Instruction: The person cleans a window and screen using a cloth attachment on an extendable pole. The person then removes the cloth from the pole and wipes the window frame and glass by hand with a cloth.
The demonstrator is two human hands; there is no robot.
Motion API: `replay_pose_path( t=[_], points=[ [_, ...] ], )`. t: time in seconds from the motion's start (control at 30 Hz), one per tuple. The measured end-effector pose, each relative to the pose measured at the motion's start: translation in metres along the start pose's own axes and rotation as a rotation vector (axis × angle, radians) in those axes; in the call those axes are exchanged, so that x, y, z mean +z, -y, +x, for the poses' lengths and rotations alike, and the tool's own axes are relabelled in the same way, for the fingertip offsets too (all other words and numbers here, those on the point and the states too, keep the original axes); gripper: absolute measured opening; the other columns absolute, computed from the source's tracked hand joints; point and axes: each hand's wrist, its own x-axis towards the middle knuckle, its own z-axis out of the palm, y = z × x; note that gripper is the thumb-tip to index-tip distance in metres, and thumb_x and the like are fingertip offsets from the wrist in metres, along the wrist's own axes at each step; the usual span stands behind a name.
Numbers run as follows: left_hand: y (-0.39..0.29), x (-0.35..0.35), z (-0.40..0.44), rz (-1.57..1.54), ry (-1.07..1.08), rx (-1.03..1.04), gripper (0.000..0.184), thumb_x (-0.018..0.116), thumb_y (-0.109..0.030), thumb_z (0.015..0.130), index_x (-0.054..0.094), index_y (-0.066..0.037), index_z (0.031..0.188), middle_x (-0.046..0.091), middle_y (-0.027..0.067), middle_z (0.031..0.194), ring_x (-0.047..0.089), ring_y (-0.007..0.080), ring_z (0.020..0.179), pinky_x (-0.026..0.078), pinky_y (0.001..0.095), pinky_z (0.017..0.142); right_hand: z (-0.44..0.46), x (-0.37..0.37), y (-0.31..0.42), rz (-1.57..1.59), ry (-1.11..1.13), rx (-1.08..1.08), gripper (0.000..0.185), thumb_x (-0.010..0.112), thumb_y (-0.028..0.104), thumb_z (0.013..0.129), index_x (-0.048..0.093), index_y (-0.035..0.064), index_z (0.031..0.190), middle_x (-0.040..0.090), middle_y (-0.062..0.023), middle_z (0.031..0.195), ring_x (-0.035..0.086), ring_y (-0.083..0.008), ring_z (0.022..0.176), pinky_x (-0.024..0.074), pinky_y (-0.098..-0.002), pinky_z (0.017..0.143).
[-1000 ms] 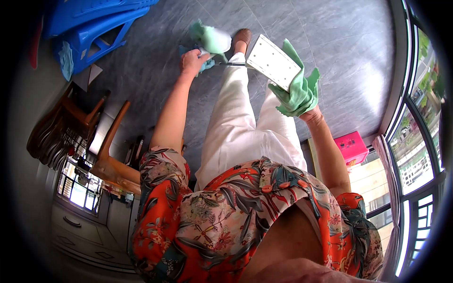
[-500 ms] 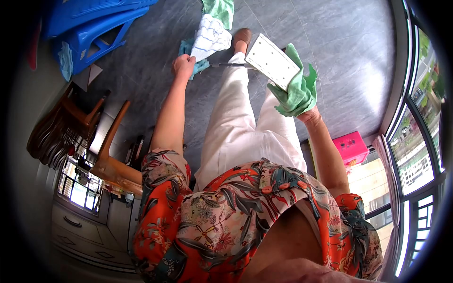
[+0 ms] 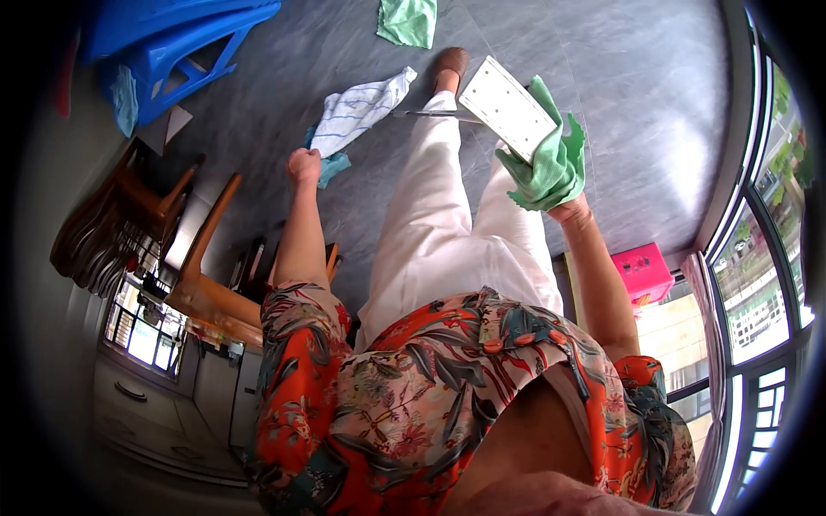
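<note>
My left hand (image 3: 303,165) is closed on one end of a white cloth with blue stripes (image 3: 361,110), which stretches out up and to the right. Beside the fingers a blue cloth (image 3: 334,170) shows partly behind the white one. A green cloth (image 3: 551,170) covers most of my right hand (image 3: 570,209), whose fingers are hidden. Against that cloth rests a tilted white rectangular plate (image 3: 509,107) with small dark dots. From its left side a thin rod (image 3: 430,113) extends across my leg. Another green cloth (image 3: 407,21) is at the top edge.
Blue plastic stools (image 3: 163,64) stand at the upper left, with a light blue cloth (image 3: 125,101) hanging on one. Wooden chairs (image 3: 206,224) are at the left. A pink box (image 3: 644,273) sits at the right near tall windows (image 3: 753,284). Grey floor (image 3: 628,52) surrounds my feet.
One green cloth has left my left hand and moved to the top edge. My left hand has moved left and down with the striped and blue cloths. The plate has shifted slightly.
</note>
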Motion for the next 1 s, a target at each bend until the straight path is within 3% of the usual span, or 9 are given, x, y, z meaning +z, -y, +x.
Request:
replay_pose_path(
  t=[0.07,0.17,0.4,0.6,0.73,0.83,0.93,1.0],
  points=[
    [0.002,-0.016,-0.003,-0.051,-0.007,-0.064,0.031,0.054,-0.033,0.075,0.066,-0.006,0.086,0.063,0.0157,0.095,0.058,0.0341,0.092,0.045,0.0413,0.08,0.001,-0.008,-0.001,0.045,-0.01,0.049,0.05,0.044,0.035,0.09,0.037,0.006,0.13,0.048,-0.0125,0.125,0.05,-0.0231,0.112,0.0418,-0.0348,0.094],
    [-0.012,-0.031,-0.011,-0.335,-0.205,-0.068,0.03,0.057,-0.033,0.074,0.066,-0.009,0.089,0.063,0.0156,0.095,0.058,0.0331,0.092,0.045,0.0405,0.08,-0.001,-0.003,0.0,0.033,0.023,0.036,0.049,0.043,0.034,0.091,0.036,0.0059,0.131,0.048,-0.012,0.126,0.049,-0.023,0.113,0.0403,-0.034,0.096],
    [-0.002,0.014,-0.006,-0.472,-0.136,-0.024,0.029,0.062,-0.037,0.074,0.066,-0.012,0.088,0.065,0.0113,0.09,0.06,0.0307,0.086,0.045,0.0392,0.077,-0.002,0.0,0.0,-0.039,0.04,-0.015,0.049,0.046,0.03,0.09,0.036,0.0062,0.131,0.048,-0.0111,0.125,0.049,-0.0219,0.112,0.0395,-0.0343,0.097],
    [-0.015,-0.001,-0.018,-0.382,-0.135,0.003,0.028,0.055,-0.036,0.079,0.065,-0.012,0.088,0.064,0.0125,0.087,0.06,0.0315,0.084,0.045,0.0414,0.075,0.0,-0.005,-0.001,-0.002,0.082,0.016,0.048,0.048,0.028,0.089,0.036,0.0062,0.13,0.049,-0.0085,0.125,0.05,-0.0177,0.11,0.038,-0.0317,0.097],
    [-0.026,-0.011,-0.019,-0.271,-0.034,-0.012,0.032,0.053,-0.039,0.078,0.065,-0.013,0.093,0.063,0.0128,0.094,0.059,0.0309,0.089,0.044,0.0413,0.079,0.002,-0.004,-0.003,-0.234,0.103,-0.05,0.048,0.051,0.026,0.088,0.037,0.0059,0.129,0.049,-0.0073,0.124,0.05,-0.0167,0.109,0.0372,-0.0303,0.097],
    [-0.03,0.013,-0.012,-0.158,0.084,0.109,0.035,0.057,-0.037,0.074,0.063,-0.013,0.099,0.061,0.0126,0.102,0.057,0.0298,0.095,0.044,0.0397,0.083,-0.004,0.009,0.0,-0.177,0.102,-0.038,0.05,0.052,0.027,0.087,0.037,0.0058,0.13,0.049,-0.0074,0.124,0.049,-0.017,0.109,0.0381,-0.0321,0.096],
    [-0.071,0.035,-0.023,-0.368,0.07,0.452,0.04,0.064,-0.03,0.067,0.061,-0.012,0.103,0.059,0.0128,0.104,0.055,0.0299,0.098,0.042,0.037,0.087,-0.003,0.005,-0.001,-0.081,0.102,0.033,0.052,0.053,0.027,0.086,0.036,0.0057,0.13,0.05,-0.0081,0.123,0.049,-0.0173,0.11,0.0393,-0.0328,0.095],
    [-0.132,0.002,-0.061,-0.499,0.119,0.652,0.042,0.066,-0.024,0.066,0.06,-0.011,0.105,0.059,0.0123,0.104,0.053,0.0291,0.1,0.041,0.0367,0.088,-0.002,0.005,-0.001,0.006,0.113,0.1,0.052,0.054,0.025,0.086,0.036,0.0059,0.131,0.05,-0.0092,0.123,0.049,-0.0181,0.11,0.0398,-0.0335,0.094]
  ],
)
